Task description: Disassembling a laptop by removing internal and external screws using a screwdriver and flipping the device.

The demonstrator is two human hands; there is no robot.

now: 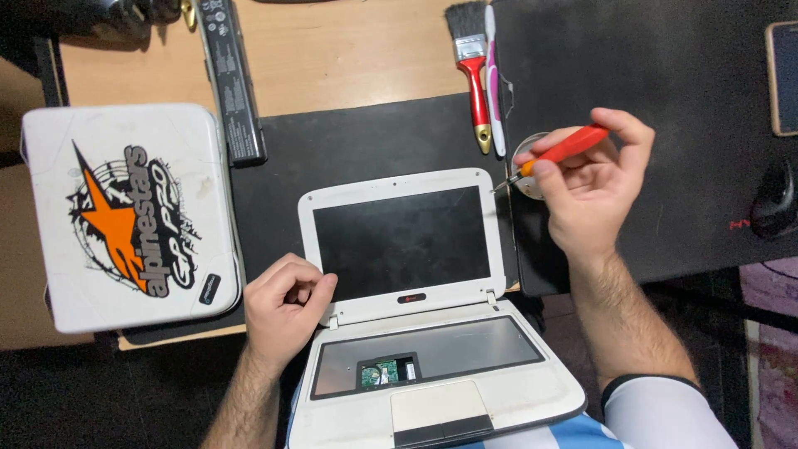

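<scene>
Right hand (592,187) grip closed on red-handled screwdriver (559,152) – light, stiff, best pinched mid-handle. Left hand (281,303) curled, empty, touching white mini laptop (432,333) hinge corner – fragile screen, just below-left of the right grip.

A small white plastic laptop (416,333) with a black screen and grey keyboard bay. A slim red-handled screwdriver (564,150). A white hard case (125,216) bearing an orange star and black graphic. A red-handled paintbrush (472,71) with dark bristles. Black mats (366,137) over a tan wooden table (332,50).
</scene>
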